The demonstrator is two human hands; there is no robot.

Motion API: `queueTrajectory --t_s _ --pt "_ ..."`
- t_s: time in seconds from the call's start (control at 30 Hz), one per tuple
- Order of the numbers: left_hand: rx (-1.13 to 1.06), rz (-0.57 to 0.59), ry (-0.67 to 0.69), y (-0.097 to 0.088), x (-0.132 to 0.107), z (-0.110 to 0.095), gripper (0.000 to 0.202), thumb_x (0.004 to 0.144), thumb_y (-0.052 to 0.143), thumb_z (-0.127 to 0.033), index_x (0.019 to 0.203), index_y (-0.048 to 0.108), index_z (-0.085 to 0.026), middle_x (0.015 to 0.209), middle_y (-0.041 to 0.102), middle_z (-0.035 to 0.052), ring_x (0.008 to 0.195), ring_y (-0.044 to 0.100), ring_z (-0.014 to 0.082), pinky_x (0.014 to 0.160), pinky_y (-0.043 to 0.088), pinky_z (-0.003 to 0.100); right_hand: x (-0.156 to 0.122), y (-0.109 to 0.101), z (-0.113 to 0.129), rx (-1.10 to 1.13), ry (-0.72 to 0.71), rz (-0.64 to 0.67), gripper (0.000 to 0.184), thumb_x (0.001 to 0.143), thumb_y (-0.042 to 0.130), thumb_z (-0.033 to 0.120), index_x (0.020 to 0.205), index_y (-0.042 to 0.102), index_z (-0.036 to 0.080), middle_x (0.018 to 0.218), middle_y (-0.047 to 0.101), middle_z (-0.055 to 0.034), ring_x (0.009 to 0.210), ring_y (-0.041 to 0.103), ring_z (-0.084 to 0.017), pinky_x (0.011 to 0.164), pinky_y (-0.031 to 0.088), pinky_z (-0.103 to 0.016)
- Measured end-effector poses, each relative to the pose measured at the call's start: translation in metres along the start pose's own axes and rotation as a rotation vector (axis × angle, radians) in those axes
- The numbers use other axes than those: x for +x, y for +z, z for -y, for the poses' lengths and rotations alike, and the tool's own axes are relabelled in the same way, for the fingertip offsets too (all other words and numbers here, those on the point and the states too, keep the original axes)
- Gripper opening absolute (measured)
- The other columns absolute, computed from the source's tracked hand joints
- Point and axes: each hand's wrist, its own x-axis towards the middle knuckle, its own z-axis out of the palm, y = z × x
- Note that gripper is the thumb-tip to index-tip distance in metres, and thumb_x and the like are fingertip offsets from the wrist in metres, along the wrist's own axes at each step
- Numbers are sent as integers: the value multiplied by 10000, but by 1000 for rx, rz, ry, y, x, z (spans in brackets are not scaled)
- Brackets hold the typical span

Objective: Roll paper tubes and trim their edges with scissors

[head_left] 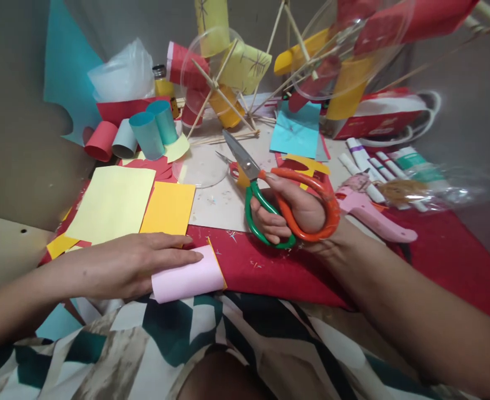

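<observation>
My right hand grips a pair of scissors with one orange and one green handle loop; the steel blades point up and left, nearly closed, over the work surface. My left hand lies flat with fingers stretched out, pressing on a pink sheet of paper at the near edge. The pink sheet rests partly on red paper and has a thin yellow edge beside it. A pale yellow sheet and an orange sheet lie just beyond my left hand.
Paper tubes in red, grey and teal stand at the back left. Stick-and-paper windmill models rise behind. A pink glue gun, glue sticks and a clear plastic bag lie right. A light blue sheet lies further back.
</observation>
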Motion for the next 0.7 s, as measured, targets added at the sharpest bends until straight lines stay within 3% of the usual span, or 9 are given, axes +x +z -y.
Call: queueTrajectory --t_s 0.13,0.27,0.37,0.43,0.5,0.57,0.7 --pt "-215 -148 60 0 14 1 511 926 497 -141 1394 622 -303 1400 653 52 1250 645 239 1044 521 321 3 -1 -4 -12 -17 3 528 791 662 692 675 609 180 386 378 84 276 319 -61 293 405 -221" --pt "-426 -425 -110 -21 22 14 329 820 601 -179 1083 793 -228 1003 788 77 871 741 253 714 589 294 3 0 -5 3 -35 -38 538 708 740 696 648 603 179 375 394 82 266 311 -51 275 384 -210" --pt "-567 -648 -279 -47 31 37 215 734 653 -204 897 787 -168 656 673 71 558 617 188 463 445 237 2 2 -5 4 -84 -81 545 700 743 705 640 594 185 372 391 83 263 320 -55 277 389 -214" --pt "-596 -739 -405 -66 44 55 220 726 667 -190 912 765 -124 616 612 85 517 562 177 453 404 245 2 2 -5 -5 -106 -100 537 747 704 705 650 591 189 379 392 80 271 339 -60 294 406 -218" --pt "-623 -774 -454 -84 63 70 175 732 669 -187 868 740 -102 592 560 86 527 553 180 478 391 250 2 2 -5 -7 -104 -103 530 774 683 700 662 589 191 386 389 82 280 341 -58 307 413 -213" --pt "-623 -728 -501 -98 85 80 88 725 656 -189 723 692 -110 529 503 66 496 525 168 483 381 253 2 2 -6 -4 -80 -101 526 774 684 697 664 587 191 390 391 84 291 340 -54 316 415 -207" --pt "-468 -632 -540 -114 122 85 312 832 595 -370 634 651 -135 455 498 60 408 483 162 491 404 292 4 3 -7 4 -38 -110 533 726 715 704 657 594 189 381 400 87 290 333 -50 300 404 -199"
